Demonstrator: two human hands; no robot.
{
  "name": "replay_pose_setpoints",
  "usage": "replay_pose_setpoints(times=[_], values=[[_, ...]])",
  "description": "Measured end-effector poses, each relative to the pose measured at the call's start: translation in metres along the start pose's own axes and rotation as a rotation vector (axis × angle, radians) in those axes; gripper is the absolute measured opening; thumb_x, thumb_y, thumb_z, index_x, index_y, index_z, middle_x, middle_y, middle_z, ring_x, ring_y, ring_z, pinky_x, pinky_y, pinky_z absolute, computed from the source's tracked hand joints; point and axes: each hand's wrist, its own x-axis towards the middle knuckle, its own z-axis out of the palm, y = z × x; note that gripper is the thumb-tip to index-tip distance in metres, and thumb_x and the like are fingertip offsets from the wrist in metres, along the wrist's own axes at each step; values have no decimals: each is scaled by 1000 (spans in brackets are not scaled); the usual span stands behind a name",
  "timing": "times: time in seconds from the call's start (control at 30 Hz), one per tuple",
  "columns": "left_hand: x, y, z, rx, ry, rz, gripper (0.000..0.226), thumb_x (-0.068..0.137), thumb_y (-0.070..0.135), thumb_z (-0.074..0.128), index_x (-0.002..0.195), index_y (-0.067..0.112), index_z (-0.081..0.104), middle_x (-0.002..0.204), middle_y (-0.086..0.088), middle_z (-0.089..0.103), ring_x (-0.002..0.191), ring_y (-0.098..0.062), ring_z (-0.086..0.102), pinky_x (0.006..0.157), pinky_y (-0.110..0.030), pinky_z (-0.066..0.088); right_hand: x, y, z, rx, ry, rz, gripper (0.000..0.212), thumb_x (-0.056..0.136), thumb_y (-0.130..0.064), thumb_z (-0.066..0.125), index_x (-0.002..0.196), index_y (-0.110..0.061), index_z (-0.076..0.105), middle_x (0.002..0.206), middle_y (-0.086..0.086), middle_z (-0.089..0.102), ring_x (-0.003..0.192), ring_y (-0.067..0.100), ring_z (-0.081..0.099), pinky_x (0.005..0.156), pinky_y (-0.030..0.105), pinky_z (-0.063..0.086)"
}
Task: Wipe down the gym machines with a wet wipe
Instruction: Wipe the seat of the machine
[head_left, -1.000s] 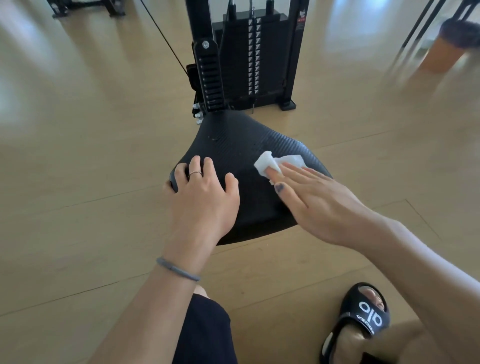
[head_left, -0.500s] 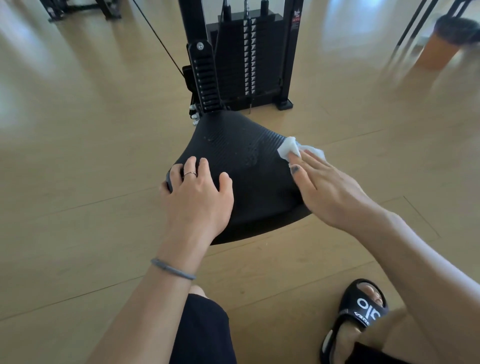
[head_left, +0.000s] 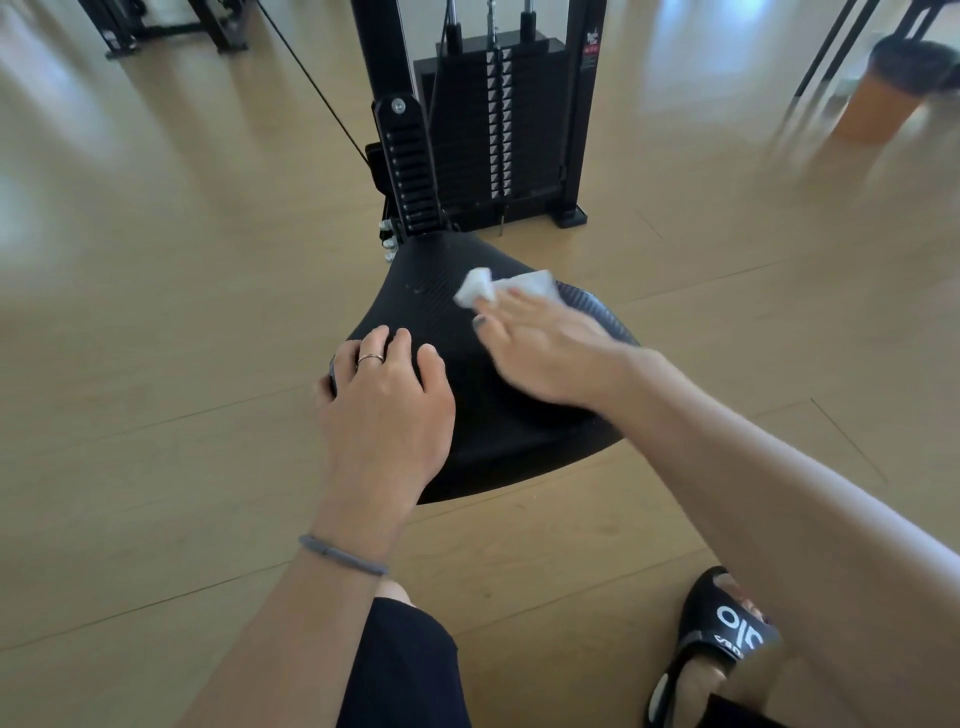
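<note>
lower right of the frame: a foot in a black slide sandal (head_left: 727, 642) with white lettering, standing on the wooden floor (head_left: 156, 364). bottom centre: a knee in dark shorts (head_left: 402, 670). left forearm runs up from the bottom edge, a grey band (head_left: 343, 556) around the wrist. the left hand (head_left: 387, 410) rests on the near left edge of the black ribbed seat pad (head_left: 519, 426) at mid-frame; a thin ring (head_left: 370, 357) sits on one finger; its grip is loosely curved over the pad's rim, clamped on nothing visible beyond that edge. the right arm crosses in from the lower right, and the right hand (head_left: 540, 343) lies flat on the pad, somewhat motion-blurred, fingers straight and close together, pressing the white wet wipe (head_left: 506, 287) against the far right part of the pad. the wipe is crumpled, partly under the fingertips, its bunched end sticking out toward the centre. beyond the pad, top centre: a black weight stack (head_left: 501, 124) in its upright frame, a cable (head_left: 311, 83) slanting toward the upper left. upper right corner: an orange container (head_left: 878, 106), blurred. upper left corner: the base of another black frame (head_left: 166, 26).
</note>
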Motion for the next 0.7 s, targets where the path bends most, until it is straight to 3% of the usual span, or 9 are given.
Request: replay_pose_setpoints(times=[0.07, 0.13, 0.2, 0.27, 0.37, 0.47, 0.57, 0.67, 0.7], values=[[0, -1, 0, -10, 24, 5, 51, 105, 39, 23, 147, 24, 49, 157, 8, 40, 146, -15, 26, 116, -44, 24, -23, -23, 7, 94, -14, -177, 35, 107, -30, 20, 131, -23, 45, 121, -11, 57, 118, 9, 48, 99, 39, 44], [-1, -2, -1, -52, 24, 0, 51, 105, 36, 23, 146, 23, 49, 157, 8, 41, 146, -14, 26, 117, -43, 23, -54, -26, 3, 185, -98, -230, 45, 109, -38, 14, 143, -35, 42, 139, -22, 51, 133, -3, 39, 109, 26, 34], [-1, -2, -2, -93, 8, -10, 52, 105, 36, 22, 147, 23, 49, 157, 9, 40, 147, -12, 24, 120, -41, 21, -70, -10, -12, 202, -136, -213, 47, 110, -38, 13, 141, -32, 47, 141, -17, 52, 129, -5, 40, 107, 15, 28], [-1, 0, -1, -86, 2, -12, 53, 105, 38, 21, 147, 23, 49, 158, 9, 38, 148, -12, 23, 121, -41, 20, -60, 14, -24, 161, -87, -104, 44, 110, -38, 14, 134, -28, 50, 137, -10, 54, 120, 1, 44, 97, 19, 32], [0, 1, -3, -84, -19, -16, 53, 105, 39, 21, 148, 24, 48, 159, 9, 38, 148, -12, 22, 120, -41, 19, -23, 32, -22, 2, -49, 91, 46, 110, -39, 12, 139, -27, 44, 145, -9, 48, 136, 15, 41, 100, 35, 36], [3, -4, -10, -168, -67, -48, 50, 105, 35, 22, 143, 24, 52, 156, 11, 42, 146, -11, 25, 119, -39, 21, -16, 9, -6, 15, -45, -60, 35, 106, -32, 18, 129, -27, 43, 124, -8, 55, 131, 19, 44, 107, 45, 41], [19, -7, -22, -222, -115, -121, 45, 104, 26, 21, 135, 14, 52, 148, -4, 48, 136, -26, 36, 110, -41, 28, -46, -8, 1, 20, -113, -199, 49, 109, -40, 17, 150, -30, 42, 147, -14, 47, 140, 5, 34, 118, 35, 30], [37, -11, -19, -222, -141, -245, 46, 102, 21, 20, 138, 2, 43, 147, -15, 43, 129, -36, 37, 103, -44, 29, -44, 9, -16, 99, -107, -129, 45, 110, -43, 15, 134, -27, 50, 130, -10, 55, 124, 14, 50, 100, 28, 39], [40, -10, -17, -221, -152, -279, 46, 101, 22, 21, 136, 2, 43, 144, -17, 44, 126, -38, 40, 97, -44, 31, -35, 22, -22, 101, -84, -58, 43, 111, -42, 15, 134, -27, 48, 135, -5, 54, 125, 18, 51, 94, 28, 38]])
